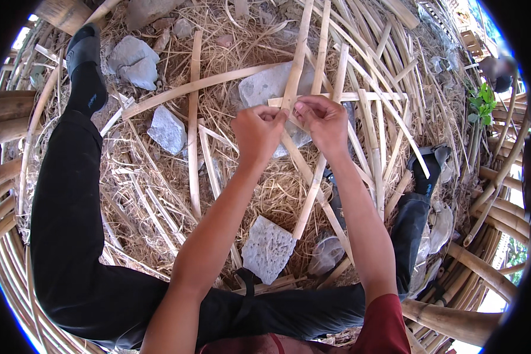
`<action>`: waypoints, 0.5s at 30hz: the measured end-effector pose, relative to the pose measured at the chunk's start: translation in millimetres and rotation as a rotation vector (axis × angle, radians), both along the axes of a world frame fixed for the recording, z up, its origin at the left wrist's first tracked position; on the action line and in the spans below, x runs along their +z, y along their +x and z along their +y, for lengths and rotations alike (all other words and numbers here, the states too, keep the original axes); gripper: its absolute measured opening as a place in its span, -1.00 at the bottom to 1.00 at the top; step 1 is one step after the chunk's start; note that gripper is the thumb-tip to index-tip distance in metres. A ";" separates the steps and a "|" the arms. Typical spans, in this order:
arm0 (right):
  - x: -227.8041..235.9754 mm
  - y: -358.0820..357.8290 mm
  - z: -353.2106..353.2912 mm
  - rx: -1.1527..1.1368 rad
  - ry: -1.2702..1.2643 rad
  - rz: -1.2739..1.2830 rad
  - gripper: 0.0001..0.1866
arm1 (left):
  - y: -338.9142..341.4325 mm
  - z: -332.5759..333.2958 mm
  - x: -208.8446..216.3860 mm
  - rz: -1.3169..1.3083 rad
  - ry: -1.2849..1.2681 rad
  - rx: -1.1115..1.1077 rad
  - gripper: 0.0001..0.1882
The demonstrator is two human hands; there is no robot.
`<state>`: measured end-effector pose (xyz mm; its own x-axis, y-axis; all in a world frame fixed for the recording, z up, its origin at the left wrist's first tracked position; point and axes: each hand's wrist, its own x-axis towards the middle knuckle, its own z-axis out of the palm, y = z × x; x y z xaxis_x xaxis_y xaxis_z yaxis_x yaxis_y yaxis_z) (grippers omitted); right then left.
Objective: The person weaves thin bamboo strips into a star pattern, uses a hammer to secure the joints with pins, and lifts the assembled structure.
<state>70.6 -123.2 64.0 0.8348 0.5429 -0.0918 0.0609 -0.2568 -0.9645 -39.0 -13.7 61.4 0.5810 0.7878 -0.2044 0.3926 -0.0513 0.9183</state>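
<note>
In the head view, sitting with black trousers spread over straw, left foot out toward 10 o'clock, right foot toward 3. Bringing both hands together just off centre, toward 12, where the long strip meets the cross strip. Touching the long strip's edge with left hand, thumb and forefinger closed together. Holding right hand just beside it, over the crossing, thumb and forefinger closed likewise; too small to tell what, if anything, lies between either pair. Running off toward 12 with the long strip, toward 2 with the cross strip. Below these, a pale stone. Toward 10, another strip and, just past it, a grey stone. Toward 6, a pitted block; near it, toward 5, a clear cup. Toward 2, near the rim, a green plant; toward 4, a thick pole.
</note>
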 end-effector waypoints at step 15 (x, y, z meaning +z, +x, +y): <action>29.9 -2.8 -15.7 0.179 -0.392 -0.535 -0.83 | -1.6 3.4 -1.5 -0.038 -0.270 0.028 -0.77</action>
<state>67.8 -139.0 93.9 0.7206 0.6875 0.0899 0.5769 -0.5226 -0.6278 -40.7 -10.3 59.9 0.5714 0.7234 -0.3875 0.3552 0.2077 0.9114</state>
